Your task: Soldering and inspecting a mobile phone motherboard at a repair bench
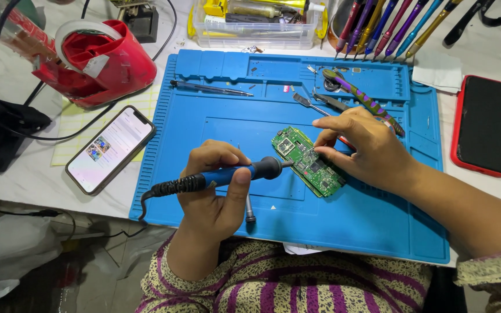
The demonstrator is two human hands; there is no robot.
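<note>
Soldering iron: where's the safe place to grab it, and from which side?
Grip the soldering iron by its blue handle, coming from the cord end on the left. Its metal tip points right at the green circuit board, so that end is best left alone. The left hand already wraps the handle this way, thumb across it.

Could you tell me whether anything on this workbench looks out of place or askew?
Nothing is spilled or visibly damaged. The green circuit board lies at an angle on the blue mat. The left hand holds a soldering iron to it; the right hand steadies it.
</note>
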